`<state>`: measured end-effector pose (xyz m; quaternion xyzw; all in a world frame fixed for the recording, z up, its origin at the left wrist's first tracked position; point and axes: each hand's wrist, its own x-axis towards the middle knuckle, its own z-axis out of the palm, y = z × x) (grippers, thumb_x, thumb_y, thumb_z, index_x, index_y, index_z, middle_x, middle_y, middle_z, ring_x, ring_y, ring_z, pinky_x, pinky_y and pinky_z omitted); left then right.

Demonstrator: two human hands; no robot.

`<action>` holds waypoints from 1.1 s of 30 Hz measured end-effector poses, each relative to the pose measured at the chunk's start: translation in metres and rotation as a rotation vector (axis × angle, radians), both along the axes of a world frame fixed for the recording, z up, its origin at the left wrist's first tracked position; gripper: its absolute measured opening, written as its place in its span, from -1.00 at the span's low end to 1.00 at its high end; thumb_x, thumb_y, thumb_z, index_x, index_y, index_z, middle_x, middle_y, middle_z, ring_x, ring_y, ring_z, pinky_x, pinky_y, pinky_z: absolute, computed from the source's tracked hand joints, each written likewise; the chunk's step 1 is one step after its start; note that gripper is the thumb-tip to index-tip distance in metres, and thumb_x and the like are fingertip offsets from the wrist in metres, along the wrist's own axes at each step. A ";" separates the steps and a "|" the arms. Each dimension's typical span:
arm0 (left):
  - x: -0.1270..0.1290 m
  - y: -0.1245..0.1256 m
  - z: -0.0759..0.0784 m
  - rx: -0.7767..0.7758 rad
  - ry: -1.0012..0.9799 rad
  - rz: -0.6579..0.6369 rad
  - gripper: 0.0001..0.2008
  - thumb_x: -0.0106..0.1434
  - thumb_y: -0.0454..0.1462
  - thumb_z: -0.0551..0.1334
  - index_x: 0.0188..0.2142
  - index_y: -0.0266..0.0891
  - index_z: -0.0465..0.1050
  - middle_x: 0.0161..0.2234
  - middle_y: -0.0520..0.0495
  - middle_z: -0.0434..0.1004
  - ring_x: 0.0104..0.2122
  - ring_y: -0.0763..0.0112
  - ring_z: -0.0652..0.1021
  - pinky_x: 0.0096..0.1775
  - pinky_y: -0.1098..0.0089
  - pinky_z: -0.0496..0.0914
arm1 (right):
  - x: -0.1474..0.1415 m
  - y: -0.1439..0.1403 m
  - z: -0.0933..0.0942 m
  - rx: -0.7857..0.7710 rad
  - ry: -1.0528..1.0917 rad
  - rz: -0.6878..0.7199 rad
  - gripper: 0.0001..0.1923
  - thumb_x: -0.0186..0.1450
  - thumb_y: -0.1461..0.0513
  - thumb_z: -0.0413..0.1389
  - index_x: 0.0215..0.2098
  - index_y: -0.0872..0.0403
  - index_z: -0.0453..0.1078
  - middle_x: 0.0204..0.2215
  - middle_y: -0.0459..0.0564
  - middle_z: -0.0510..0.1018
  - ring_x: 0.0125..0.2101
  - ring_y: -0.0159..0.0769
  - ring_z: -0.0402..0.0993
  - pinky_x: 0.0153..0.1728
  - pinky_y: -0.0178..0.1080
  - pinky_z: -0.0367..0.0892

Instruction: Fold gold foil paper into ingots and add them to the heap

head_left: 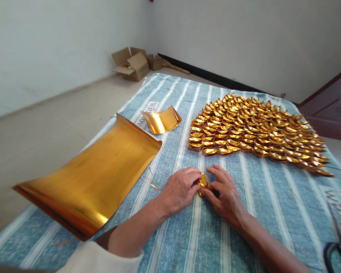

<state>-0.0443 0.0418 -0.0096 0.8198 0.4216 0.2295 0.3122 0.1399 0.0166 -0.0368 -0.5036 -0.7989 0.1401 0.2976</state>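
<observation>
A small piece of gold foil paper (pixel 203 180), partly folded, is pinched between both hands just above the striped cloth. My left hand (pixel 180 188) grips its left side with thumb and fingers. On the other side, my right hand (pixel 224 193) holds it between thumb and index finger, the other fingers lifted. Beyond the hands, to the right, lies a large cluster of folded gold paper ingots (pixel 250 131) set in close rows. A small stack of curled gold sheets (pixel 161 120) rests farther off to the left.
A large curled gold sheet (pixel 93 178) covers the left part of the striped cloth (pixel 176 235). Black-handled scissors (pixel 337 254) lie at the lower right. Thin gold scraps (pixel 155 186) are near my left forearm. An open cardboard box (pixel 135 68) stands on the floor behind.
</observation>
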 end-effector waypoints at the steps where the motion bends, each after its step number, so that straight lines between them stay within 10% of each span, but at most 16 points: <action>1: 0.000 0.000 0.000 -0.001 0.001 0.003 -0.86 0.22 -0.41 0.21 -0.22 -0.26 0.43 -0.12 -0.10 0.51 -0.09 0.29 0.50 -0.01 0.28 0.39 | 0.000 0.000 0.000 -0.002 -0.002 -0.001 -0.77 0.27 0.20 0.13 -0.54 0.08 0.44 0.02 0.19 0.45 0.17 0.06 0.20 0.09 0.16 0.22; 33: 0.005 0.002 -0.002 -0.008 0.002 0.041 -0.84 0.19 -0.47 0.18 -0.30 -0.22 0.43 -0.18 -0.05 0.51 -0.14 0.33 0.51 -0.06 0.33 0.38 | -0.001 0.000 0.001 -0.013 -0.007 -0.053 -0.73 0.25 0.16 0.17 -0.58 0.07 0.39 0.01 0.17 0.46 0.14 0.03 0.24 0.10 0.14 0.21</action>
